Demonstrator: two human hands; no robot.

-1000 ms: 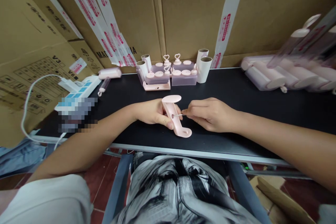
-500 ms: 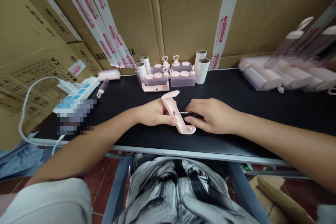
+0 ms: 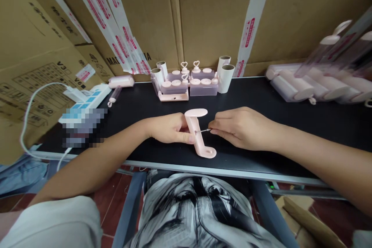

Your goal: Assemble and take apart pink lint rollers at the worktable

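Observation:
My left hand (image 3: pixel 171 128) is closed around the middle of a pink plastic bracket (image 3: pixel 200 144), thumb on its inner face. The bracket is held tilted above the black table, a rounded flange at each end. In my right hand (image 3: pixel 244 128) is a thin tool with a metal shaft, which looks like a screwdriver (image 3: pixel 204 130); its handle is hidden by my fingers. The shaft's tip meets the small hole in the bracket's inner wall.
Behind my hands stand clear boxes with pink round lids (image 3: pixel 200 82) and white tubes (image 3: pixel 226 79). Pink dispensers (image 3: pixel 308 83) are piled at the right. A power strip (image 3: pixel 87 102) with a white cable (image 3: pixel 27 112) lies at the left. Cardboard (image 3: pixel 209 19) walls the back.
The bracket has turned in my left hand and come slightly nearer and right. My right hand has shifted a little right, its tool now angled upward toward my hand.

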